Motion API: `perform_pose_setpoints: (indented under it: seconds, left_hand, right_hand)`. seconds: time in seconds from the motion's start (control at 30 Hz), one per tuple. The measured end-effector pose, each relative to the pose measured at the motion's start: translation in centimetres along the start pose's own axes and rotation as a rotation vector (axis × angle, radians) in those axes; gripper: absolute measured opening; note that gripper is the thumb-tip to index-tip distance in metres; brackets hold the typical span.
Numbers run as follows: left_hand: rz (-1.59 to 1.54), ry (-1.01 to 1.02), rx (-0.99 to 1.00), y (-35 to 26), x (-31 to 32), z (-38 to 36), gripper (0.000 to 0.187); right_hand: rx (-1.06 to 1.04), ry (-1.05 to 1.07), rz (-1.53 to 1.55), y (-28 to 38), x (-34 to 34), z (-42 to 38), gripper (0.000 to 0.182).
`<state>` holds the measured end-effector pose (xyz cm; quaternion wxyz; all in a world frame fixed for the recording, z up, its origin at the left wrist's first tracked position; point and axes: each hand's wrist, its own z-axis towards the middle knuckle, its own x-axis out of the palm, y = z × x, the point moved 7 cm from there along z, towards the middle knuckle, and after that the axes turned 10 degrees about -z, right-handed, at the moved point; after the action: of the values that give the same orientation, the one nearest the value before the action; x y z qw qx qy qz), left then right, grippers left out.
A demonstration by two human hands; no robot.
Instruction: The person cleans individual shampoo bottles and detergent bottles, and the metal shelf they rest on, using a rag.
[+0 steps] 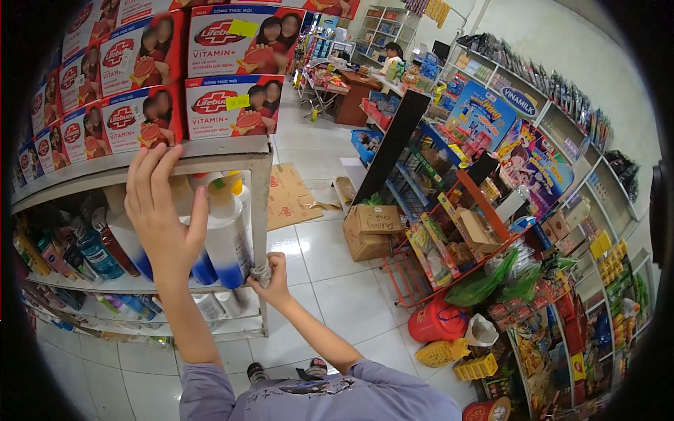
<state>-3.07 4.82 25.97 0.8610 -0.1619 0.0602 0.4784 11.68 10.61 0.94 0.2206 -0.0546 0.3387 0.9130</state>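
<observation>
My left hand is raised with its fingers stretched out. Its fingertips are at the top shelf's edge, just under the stacked red-and-white Lifebuoy soap boxes, and it holds nothing that I can see. Lower down, my right hand is closed on a crumpled greyish cloth beside the shelf's corner post. White bottles with blue bases stand on the shelf between my hands, partly hidden by my left hand and forearm.
Flattened cardboard lies on the tiled floor beyond the shelf. Cardboard boxes, a red bucket and a red wire rack stand to the right. Stocked shelves line the right wall. A person is behind the far counter.
</observation>
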Motion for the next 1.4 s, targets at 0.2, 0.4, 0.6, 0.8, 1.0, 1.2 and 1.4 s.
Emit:
perform_pose_setpoints:
  seconds: [0.2, 0.4, 0.6, 0.8, 1.0, 1.2, 1.4]
  left_hand:
    - [-0.002, -0.021, 0.036, -0.2, 0.1, 0.2, 0.045]
    - [-0.028, -0.041, 0.068, 0.1, 0.5, 0.0, 0.045]
    - [-0.068, -0.074, 0.087, 0.6, 1.0, 0.0, 0.045]
    - [-0.101, -0.05, 0.092, 0.7, 1.0, 0.1, 0.045]
    - [-0.119, -0.074, 0.107, 0.7, 0.5, 0.2, 0.044]
    - [-0.103, -0.012, 0.119, 1.3, 0.1, 0.1, 0.047]
    - [-0.092, 0.053, 0.11, 1.4, -0.1, 0.2, 0.047]
  right_hand:
    - [0.001, -0.009, -0.016, -0.5, 0.1, -0.4, 0.053]
    - [-0.06, -0.049, -0.011, -1.1, 0.4, -1.7, 0.056]
    - [-0.079, -0.043, -0.01, -1.0, 0.3, -1.4, 0.056]
    - [-0.076, -0.041, 0.01, -0.5, 0.0, -1.0, 0.055]
    - [-0.079, -0.103, -0.043, 0.7, -0.7, 0.1, 0.053]
    - [-0.117, -0.12, -0.105, 1.4, -1.0, 1.0, 0.048]
    - [-0.228, -0.239, -0.182, 6.7, -3.3, 7.2, 0.046]
